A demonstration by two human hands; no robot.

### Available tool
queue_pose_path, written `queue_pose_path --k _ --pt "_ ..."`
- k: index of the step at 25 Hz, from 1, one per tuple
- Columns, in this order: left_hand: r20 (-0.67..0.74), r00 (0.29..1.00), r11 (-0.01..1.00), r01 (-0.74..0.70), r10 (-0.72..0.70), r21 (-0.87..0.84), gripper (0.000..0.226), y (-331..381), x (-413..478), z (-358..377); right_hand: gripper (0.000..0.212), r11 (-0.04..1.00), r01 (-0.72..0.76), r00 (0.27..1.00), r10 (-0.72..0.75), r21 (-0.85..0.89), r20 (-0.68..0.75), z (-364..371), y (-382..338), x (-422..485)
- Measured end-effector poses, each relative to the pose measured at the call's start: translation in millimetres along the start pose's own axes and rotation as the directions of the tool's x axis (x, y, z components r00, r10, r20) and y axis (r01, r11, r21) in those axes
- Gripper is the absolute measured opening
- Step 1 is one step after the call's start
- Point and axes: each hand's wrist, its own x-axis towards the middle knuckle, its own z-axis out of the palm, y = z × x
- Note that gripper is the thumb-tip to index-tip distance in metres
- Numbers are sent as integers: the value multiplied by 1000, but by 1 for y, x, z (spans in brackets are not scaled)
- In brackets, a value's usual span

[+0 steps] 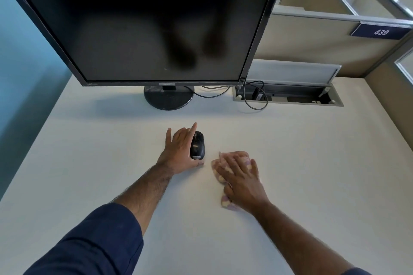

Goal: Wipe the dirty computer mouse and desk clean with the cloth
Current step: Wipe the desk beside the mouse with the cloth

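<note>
A black computer mouse (197, 145) lies on the white desk (301, 163), in the middle of the view. My left hand (178, 152) rests against the mouse's left side, index finger along its front and thumb at its rear, holding it in place. A crumpled pink and yellow cloth (225, 176) lies on the desk just right of the mouse, apart from it. My right hand (242, 179) presses flat on the cloth with fingers spread, covering most of it.
A large dark monitor (152, 29) on a round black base (168, 97) stands behind the mouse. An open cable tray (288, 95) with black cables sits at the back right. Beige partition walls close the back and right.
</note>
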Motion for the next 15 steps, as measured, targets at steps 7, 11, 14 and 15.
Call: queue_pose_path --k 7,11,14,15 --pt "55 998 999 -32 31 14 130 17 0 13 58 988 -154 988 155 24 -22 -1 13 8" --pt "65 997 999 -43 41 29 130 21 -1 17 57 988 -153 987 154 27 -41 0 14 8" --pt "92 995 1000 -30 31 -5 130 18 -7 17 57 988 -153 988 153 12 -19 1 16 9" --pt "87 996 1000 -27 27 -2 127 16 -10 18 57 986 -167 986 167 25 -16 1 19 9"
